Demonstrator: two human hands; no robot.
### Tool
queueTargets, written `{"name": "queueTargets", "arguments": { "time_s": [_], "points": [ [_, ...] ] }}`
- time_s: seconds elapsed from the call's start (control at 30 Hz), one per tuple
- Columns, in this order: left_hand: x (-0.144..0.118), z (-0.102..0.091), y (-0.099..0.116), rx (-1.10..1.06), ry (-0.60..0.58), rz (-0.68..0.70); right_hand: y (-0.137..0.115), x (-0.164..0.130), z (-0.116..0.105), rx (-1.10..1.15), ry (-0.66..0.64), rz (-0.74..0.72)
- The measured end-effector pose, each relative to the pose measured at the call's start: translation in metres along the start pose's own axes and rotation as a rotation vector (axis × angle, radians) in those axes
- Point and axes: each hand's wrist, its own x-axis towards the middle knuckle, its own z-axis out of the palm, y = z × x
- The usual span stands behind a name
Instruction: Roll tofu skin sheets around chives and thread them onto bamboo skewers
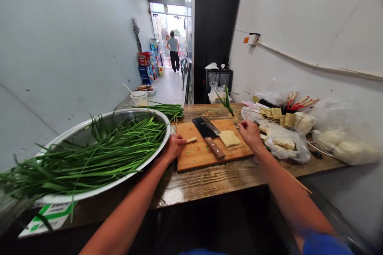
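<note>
A small pale roll [190,140] is pinched in the left hand [174,146] at the left edge of the board [200,155], with its tip sticking out over the wood. The right hand [250,133] is closed at the board's far right corner, and it seems to pinch a thin skewer [236,120] with green leaves [226,102] at its top; the fingers cannot be seen well, so this is only a guess. It looks as if a roll is being readied to be stuck on a stick, so the roll and the stick's point would need to be brought together and lined up straight. One cleaver [208,136] is laid flat on the board, blade away, handle near. One flat tofu sheet [229,138] is laid just beside it, near the right hand. One big metal bowl [89,131] is set on the table [209,183] to the left, piled with chives [98,153], too many to count. A second small bunch [169,108] is laid behind the bowl. Several clear bags [287,143] of pale food and one pile of sticks [278,112] are seen at the right. Two people are seen far off in the doorway.
</note>
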Motion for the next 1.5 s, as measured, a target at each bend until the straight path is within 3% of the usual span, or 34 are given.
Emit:
{"name": "queueTargets", "arguments": {
  "time_s": [0.07, 0.17, 0.27, 0.37, 0.57, 0.77, 1.5],
  "points": [
    [0.001, 0.001, -0.001, -0.042, -0.021, -0.010, -0.017, -0.034, -0.007, 0.181, -0.052, -0.030],
    [0.001, 0.003, -0.002, -0.065, -0.028, -0.036, -0.041, -0.095, 0.000, 0.396, -0.353, 0.016],
    [0.001, 0.004, -0.004, -0.032, -0.021, -0.009, -0.058, -0.146, 0.023, 0.404, -0.484, 0.067],
    [0.001, 0.003, -0.007, -0.018, -0.015, 0.004, -0.070, -0.170, 0.045, 0.360, -0.533, 0.087],
    [0.003, 0.004, -0.009, -0.050, -0.065, -0.010, -0.093, -0.163, 0.062, 0.060, -0.376, -0.108],
    [0.007, 0.003, -0.005, -0.078, -0.073, -0.067, -0.115, -0.159, 0.065, -0.150, -0.393, -0.152],
    [0.012, 0.000, 0.001, -0.070, -0.085, -0.112, -0.127, -0.161, 0.074, -0.143, -0.408, -0.168]
  ]
}}
